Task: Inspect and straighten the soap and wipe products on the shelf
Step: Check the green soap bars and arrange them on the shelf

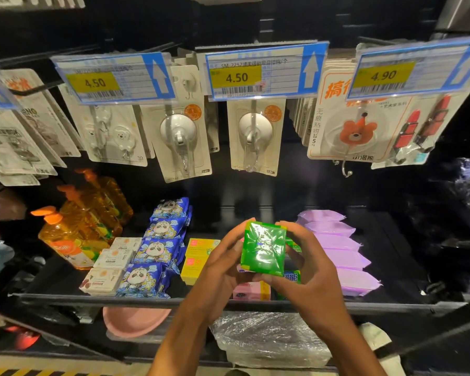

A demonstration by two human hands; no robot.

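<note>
Both hands hold a shiny green soap pack upright above the black shelf. My left hand grips its left edge and my right hand grips its right edge. Under the hands lie more green packs and a pink soap box, partly hidden. Yellow soap boxes sit just left of my hands. A row of blue panda wipe packs runs front to back, and white soap boxes lie left of them. Purple wipe packs are stacked on the right.
Orange pump bottles stand at the shelf's left. Carded hooks hang above on pegs behind price tags. On the shelf below sit a pink basin and a plastic-wrapped bundle.
</note>
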